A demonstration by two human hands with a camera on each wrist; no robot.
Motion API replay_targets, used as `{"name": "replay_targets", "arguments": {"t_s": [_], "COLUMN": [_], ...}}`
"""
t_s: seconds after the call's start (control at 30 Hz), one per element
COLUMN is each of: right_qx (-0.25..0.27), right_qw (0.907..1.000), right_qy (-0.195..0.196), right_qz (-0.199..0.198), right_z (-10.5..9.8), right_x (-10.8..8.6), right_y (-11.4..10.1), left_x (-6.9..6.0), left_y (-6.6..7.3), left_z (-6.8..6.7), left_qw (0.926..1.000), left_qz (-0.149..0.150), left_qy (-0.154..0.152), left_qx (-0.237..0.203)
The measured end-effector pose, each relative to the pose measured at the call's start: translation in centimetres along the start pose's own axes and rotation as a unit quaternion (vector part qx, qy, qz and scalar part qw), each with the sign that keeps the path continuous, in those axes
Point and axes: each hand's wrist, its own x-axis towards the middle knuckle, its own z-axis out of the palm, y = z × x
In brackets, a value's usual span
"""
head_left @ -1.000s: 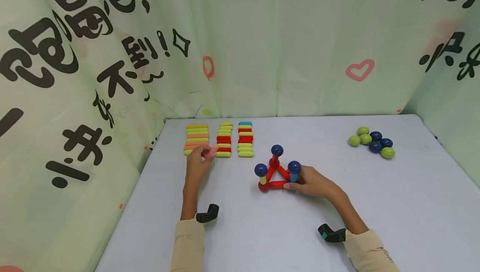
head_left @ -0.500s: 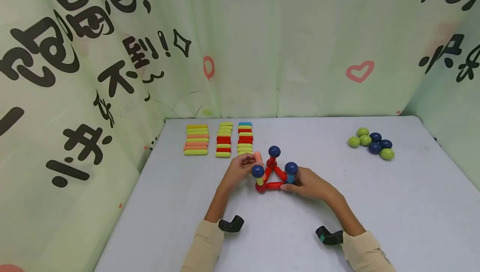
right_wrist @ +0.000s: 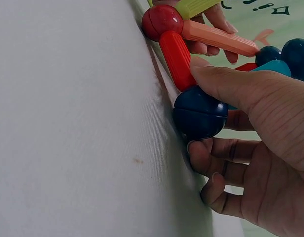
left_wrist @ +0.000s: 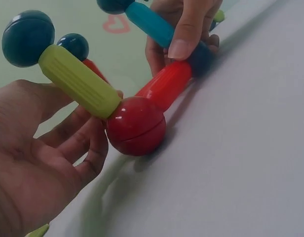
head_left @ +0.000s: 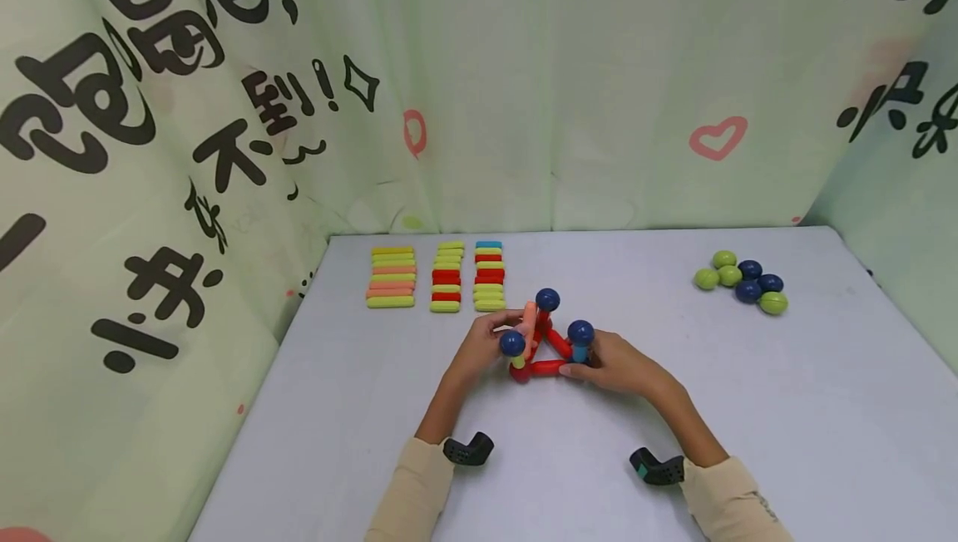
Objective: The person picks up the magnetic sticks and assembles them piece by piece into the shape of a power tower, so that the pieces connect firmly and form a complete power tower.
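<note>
Frame mid-way across counter, its blue corner ball pinched in my right grip; my left grip pinches pink rod at frame's left side. Curtain writing: 不 legible.

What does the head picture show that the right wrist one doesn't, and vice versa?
Only the head view: three columns of coloured sticks, the loose green and blue balls and beige sleeves.
Only the right wrist view: a groove on the held dark blue ball and a small brownish mark on the table.
Both: left hand, right hand, pink stick and table.
</note>
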Motion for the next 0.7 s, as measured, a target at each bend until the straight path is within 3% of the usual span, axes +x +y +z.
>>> {"name": "replay_targets", "arguments": {"t_s": [0.23, 0.43, 0.57, 0.7], "right_qx": [-0.003, -0.015, -0.018, 0.027], "right_qw": [1.0, 0.9995, 0.9982, 0.9951], "right_qy": [-0.002, 0.026, 0.056, 0.087], "right_qz": [0.002, 0.01, -0.009, -0.038], "right_z": [0.0, 0.4, 0.9, 1.3], "right_x": [0.2, 0.3, 0.4, 0.7], "right_y": [-0.2, -0.3, -0.3, -0.2], "left_x": [0.0, -0.1, -0.1, -0.1], "left_y": [-0.3, 0.0, 0.1, 0.1], "left_z": [-0.2, -0.2, -0.2, -0.2], "left_qw": [0.9998, 0.9997, 0.9995, 0.9995], "left_qz": [-0.007, -0.004, -0.006, -0.003], "left_qy": [-0.015, -0.023, -0.028, -0.029], "left_qx": [-0.008, -0.006, -0.011, -0.014]}}
